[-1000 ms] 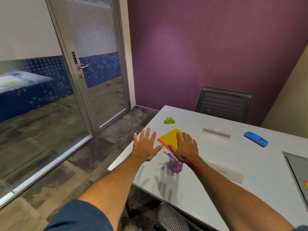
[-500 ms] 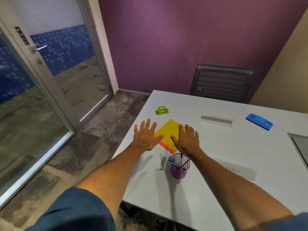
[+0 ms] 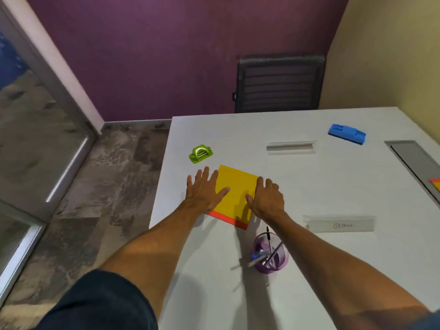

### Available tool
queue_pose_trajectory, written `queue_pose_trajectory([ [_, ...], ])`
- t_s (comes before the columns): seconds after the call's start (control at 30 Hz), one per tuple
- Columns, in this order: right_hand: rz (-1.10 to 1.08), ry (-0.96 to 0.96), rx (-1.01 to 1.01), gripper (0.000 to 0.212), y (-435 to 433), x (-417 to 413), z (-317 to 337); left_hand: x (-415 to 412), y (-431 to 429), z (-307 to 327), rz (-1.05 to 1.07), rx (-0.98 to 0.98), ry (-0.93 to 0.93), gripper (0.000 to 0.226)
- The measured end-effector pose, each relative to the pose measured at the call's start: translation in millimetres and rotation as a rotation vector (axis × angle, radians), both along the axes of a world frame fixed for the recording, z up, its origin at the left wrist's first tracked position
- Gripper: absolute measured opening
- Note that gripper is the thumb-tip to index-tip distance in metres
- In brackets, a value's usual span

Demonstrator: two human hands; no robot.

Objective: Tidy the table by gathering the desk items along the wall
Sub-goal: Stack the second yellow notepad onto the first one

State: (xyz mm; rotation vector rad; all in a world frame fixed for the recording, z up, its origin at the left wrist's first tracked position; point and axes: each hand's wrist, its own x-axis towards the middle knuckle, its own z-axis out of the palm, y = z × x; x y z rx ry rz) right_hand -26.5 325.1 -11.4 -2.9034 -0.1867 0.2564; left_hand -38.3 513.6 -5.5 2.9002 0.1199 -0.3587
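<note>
A yellow pad with an orange near edge (image 3: 235, 186) lies flat on the white table (image 3: 309, 270). My left hand (image 3: 205, 190) hovers over the pad's left edge with fingers spread. Over its right edge is my right hand (image 3: 267, 198), fingers loosely apart. Neither hand grips anything. A green hole punch (image 3: 200, 153) sits beyond the left hand. A purple mesh pen cup (image 3: 270, 254) with pens stands close to my right forearm. Two clear rulers lie on the table, one far (image 3: 291, 147) and one near (image 3: 340, 223). A blue stapler-like item (image 3: 346, 133) sits far right.
A dark mesh chair (image 3: 279, 85) stands behind the table against the purple wall (image 3: 154, 55). A beige wall (image 3: 392, 55) runs along the table's right side. A grey panel (image 3: 419, 163) is set in the table at right. A glass door is at left.
The view has tilted down and swung right toward the table. Both hands stayed spread over the yellow pad, settling at its two sides. No object has moved.
</note>
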Motion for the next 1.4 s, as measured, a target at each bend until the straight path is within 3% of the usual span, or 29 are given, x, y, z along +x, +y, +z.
queue_pose_trajectory([
  [0.23, -0.241, 0.177, 0.066, 0.064, 33.1, 35.6, -43.6, 42.5, 21.9, -54.9, -0.041, -0.071, 0.060, 0.080],
  [0.5, -0.487, 0.327, 0.199, 0.071, 50.5, 53.2, -78.1, 60.8, 20.0, -90.4, 0.116, -0.337, 0.194, 0.086],
  [0.7, -0.470, 0.301, 0.157, 0.054, 51.7, 56.2, -88.0, 61.2, 8.1, -98.8, 0.127, -0.260, 0.084, 0.074],
  [0.93, -0.609, 0.311, 0.246, 0.045, 48.2, 65.1, -90.8, 76.5, 1.8, -94.2, 0.408, -0.469, 0.087, 0.056],
  [1.13, -0.827, 0.363, 0.403, 0.042, 35.6, 74.6, -92.5, 83.6, 18.3, -99.2, 0.728, -0.837, 0.177, 0.047],
  [1.27, -0.907, 0.415, 0.607, 0.034, 24.0, 73.7, -84.1, 85.1, 26.5, -91.8, 0.789, -0.951, 0.180, 0.037],
  [1.4, -0.866, 0.351, 0.732, 0.015, 14.9, 79.9, -59.6, 86.8, 26.3, -59.3, 0.795, -1.143, 0.083, 0.034],
])
